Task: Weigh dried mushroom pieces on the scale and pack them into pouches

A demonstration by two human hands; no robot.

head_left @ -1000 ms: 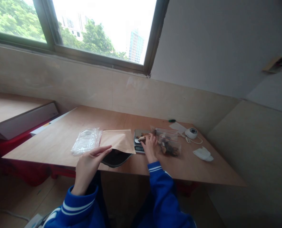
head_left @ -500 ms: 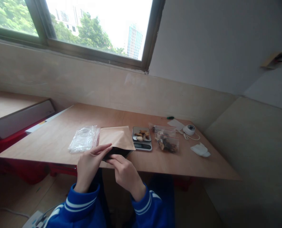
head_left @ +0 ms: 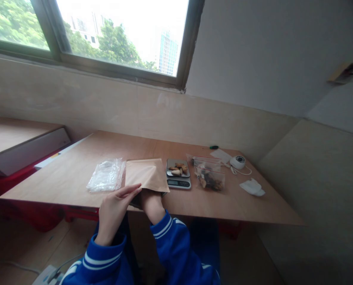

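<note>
A tan paper bag with a dark inside lies near the table's front edge, its mouth facing me. My left hand pinches the upper lip of the bag at its left side. My right hand reaches inside the bag's mouth; its fingers are hidden under the paper. Just right of the bag stands a digital scale with several brown and pale dried pieces on its plate. To the left of the bag lies a stack of clear plastic bags.
Zip bags of dark dried pieces lie right of the scale. Farther right are a white camera-like device with a cable and a crumpled white tissue. A green-handled screwdriver lies at the back of the wooden table.
My right hand has moved from the bag's lower lip into its mouth, and its fingers have gone out of sight. My left hand keeps its hold on the lip.
</note>
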